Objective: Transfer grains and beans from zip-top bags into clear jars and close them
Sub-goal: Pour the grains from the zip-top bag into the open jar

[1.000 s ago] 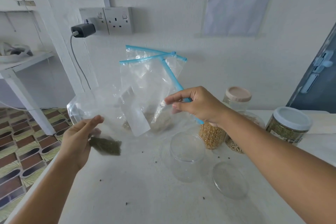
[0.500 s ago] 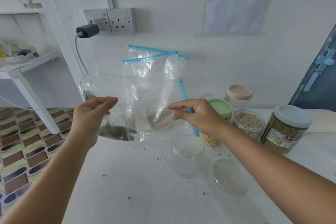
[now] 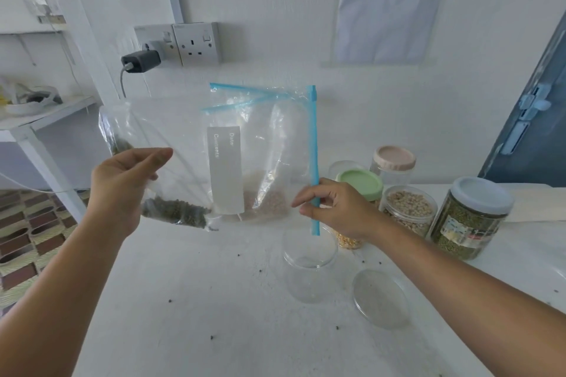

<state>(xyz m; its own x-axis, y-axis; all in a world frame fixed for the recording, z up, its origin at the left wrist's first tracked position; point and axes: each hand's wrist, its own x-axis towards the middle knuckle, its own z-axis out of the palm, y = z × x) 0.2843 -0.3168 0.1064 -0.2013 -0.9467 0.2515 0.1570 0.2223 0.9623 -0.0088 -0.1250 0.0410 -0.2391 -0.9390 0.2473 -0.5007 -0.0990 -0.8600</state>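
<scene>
While we hold the zip-top bag (image 3: 196,162) up sideways above the white table (image 3: 190,300), its blue zip strip (image 3: 314,159) runs vertically on the right and its bottom edge sits at the left. Our left hand (image 3: 122,187) pinches the bag's left part between thumb and curled fingers, just above a small heap of green beans (image 3: 174,211) gathered in the lower corner; a few more cling higher along the left edge. Our right hand (image 3: 337,208) pinches the lower end of the zip strip between thumb and forefinger, the other fingers curled loosely behind. A white label panel (image 3: 226,168) printed with "Date" and "Contents" reads sideways on the bag.

Behind the held bag, two more zip-top bags (image 3: 269,144) lean against the wall, with pale brown grains (image 3: 269,202) in the bottom. Below our right hand an empty clear jar (image 3: 309,266) stands open on the table, and its clear lid (image 3: 381,298) lies flat just to its right. Further back stand a green-lidded jar (image 3: 360,190) of yellow kernels, a pink-lidded jar (image 3: 395,162), an open jar of pale beans (image 3: 409,208) and a blue-lidded jar of green beans (image 3: 471,217). Stray beans dot the tabletop. On the wall we see a double socket (image 3: 196,43) with a dark charger (image 3: 141,61) plugged in beside it, and a printed sheet (image 3: 389,3).
</scene>
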